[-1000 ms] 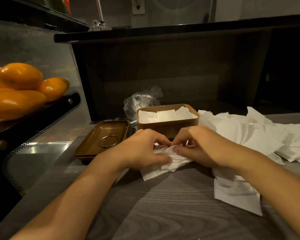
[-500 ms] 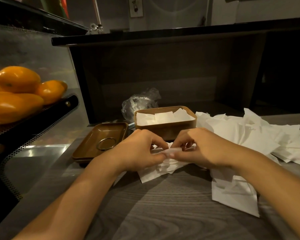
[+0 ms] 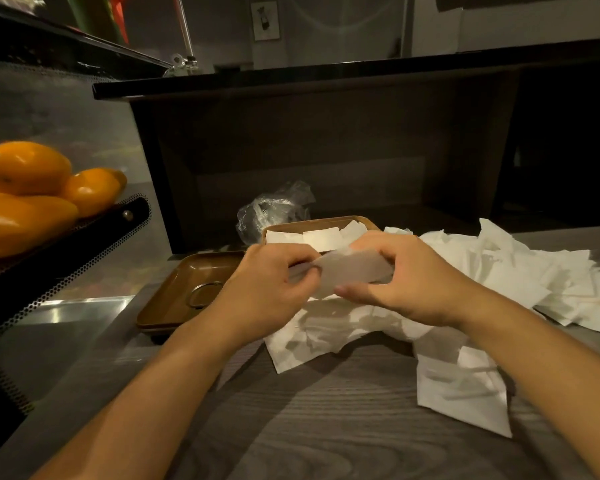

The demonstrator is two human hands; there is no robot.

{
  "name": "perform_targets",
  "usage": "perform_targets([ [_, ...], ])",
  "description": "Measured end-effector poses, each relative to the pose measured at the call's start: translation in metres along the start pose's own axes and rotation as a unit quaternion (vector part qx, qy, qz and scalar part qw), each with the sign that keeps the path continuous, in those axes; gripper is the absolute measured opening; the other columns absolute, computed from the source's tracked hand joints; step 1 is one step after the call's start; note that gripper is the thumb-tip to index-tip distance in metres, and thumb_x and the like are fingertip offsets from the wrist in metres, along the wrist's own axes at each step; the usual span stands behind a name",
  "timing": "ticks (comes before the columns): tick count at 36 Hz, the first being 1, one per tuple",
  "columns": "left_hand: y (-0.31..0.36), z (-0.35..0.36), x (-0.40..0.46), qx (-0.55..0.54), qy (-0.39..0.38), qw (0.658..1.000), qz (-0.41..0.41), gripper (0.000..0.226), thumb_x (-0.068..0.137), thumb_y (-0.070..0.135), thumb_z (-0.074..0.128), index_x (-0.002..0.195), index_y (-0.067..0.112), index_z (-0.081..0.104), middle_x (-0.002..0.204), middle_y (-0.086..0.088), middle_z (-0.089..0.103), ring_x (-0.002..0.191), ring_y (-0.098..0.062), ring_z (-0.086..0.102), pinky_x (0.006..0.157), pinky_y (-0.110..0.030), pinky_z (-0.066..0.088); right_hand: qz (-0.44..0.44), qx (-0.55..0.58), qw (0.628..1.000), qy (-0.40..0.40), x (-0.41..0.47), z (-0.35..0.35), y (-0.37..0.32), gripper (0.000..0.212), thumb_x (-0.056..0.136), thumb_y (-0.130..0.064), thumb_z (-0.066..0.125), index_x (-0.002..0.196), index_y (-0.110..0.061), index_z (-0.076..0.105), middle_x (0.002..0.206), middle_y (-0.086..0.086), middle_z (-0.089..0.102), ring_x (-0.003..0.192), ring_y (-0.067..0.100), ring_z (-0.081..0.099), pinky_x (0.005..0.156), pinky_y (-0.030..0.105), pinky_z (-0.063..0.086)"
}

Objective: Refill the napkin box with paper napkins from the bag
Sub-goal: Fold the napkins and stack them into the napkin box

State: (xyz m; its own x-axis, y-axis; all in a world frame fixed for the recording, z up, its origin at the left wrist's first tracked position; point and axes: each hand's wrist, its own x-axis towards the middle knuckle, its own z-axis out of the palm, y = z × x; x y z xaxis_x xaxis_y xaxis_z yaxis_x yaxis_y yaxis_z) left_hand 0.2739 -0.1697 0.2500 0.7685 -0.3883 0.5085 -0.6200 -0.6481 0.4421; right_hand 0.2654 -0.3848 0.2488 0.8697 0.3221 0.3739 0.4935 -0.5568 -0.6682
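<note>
Bare wooden counter (image 3: 326,427) near front edge

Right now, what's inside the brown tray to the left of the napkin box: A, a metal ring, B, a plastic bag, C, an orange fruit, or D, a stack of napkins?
A: a metal ring lies on the floor of the brown tray, with no napkins, fruit or bag in it.

One napkin box (image 3: 281,231), one brown tray (image 3: 174,303) holding one metal ring (image 3: 201,295), one crumpled plastic bag (image 3: 271,211), two hands, at least four orange fruits (image 3: 25,168) far left, and uncountably many loose napkins (image 3: 499,271).
</note>
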Motion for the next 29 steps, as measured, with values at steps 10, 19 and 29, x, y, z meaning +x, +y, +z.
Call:
perform_targets([
  [10,0.033,-0.009,-0.002,-0.446,-0.17,0.857,-0.195,0.029,0.087,0.031,0.066,0.113,0.019,0.065,0.096,0.005,0.077,0.093,-0.015,0.074,0.079,-0.032,0.06,0.068,0.279,0.958,0.026,-0.002,-0.011,-0.018,0.045,0.072,-0.043,0.071,0.114,-0.026,0.07,0.1,-0.009,0.076,0.096,0.012,0.074,0.076,0.03,0.062],
  [19,0.03,0.005,-0.003,-0.557,-0.158,0.77,-0.269,0.042,0.088,0.035,0.055,0.126,0.02,0.057,0.114,-0.009,0.075,0.106,-0.029,0.072,0.091,-0.048,0.058,0.043,0.179,0.978,0.099,0.001,0.0,-0.013,0.013,0.096,-0.027,0.063,0.104,-0.029,0.073,0.093,-0.016,0.073,0.092,0.005,0.07,0.065,0.019,0.058],
  [29,0.025,0.008,0.001,-0.618,-0.091,0.73,-0.278,0.033,0.105,0.039,0.037,0.126,0.025,0.059,0.12,-0.01,0.073,0.109,-0.031,0.07,0.09,-0.051,0.058,0.049,0.206,0.963,0.17,0.004,-0.012,-0.015,0.011,0.096,-0.027,0.065,0.098,-0.023,0.074,0.091,-0.01,0.075,0.086,0.008,0.073,0.072,0.026,0.062],
])
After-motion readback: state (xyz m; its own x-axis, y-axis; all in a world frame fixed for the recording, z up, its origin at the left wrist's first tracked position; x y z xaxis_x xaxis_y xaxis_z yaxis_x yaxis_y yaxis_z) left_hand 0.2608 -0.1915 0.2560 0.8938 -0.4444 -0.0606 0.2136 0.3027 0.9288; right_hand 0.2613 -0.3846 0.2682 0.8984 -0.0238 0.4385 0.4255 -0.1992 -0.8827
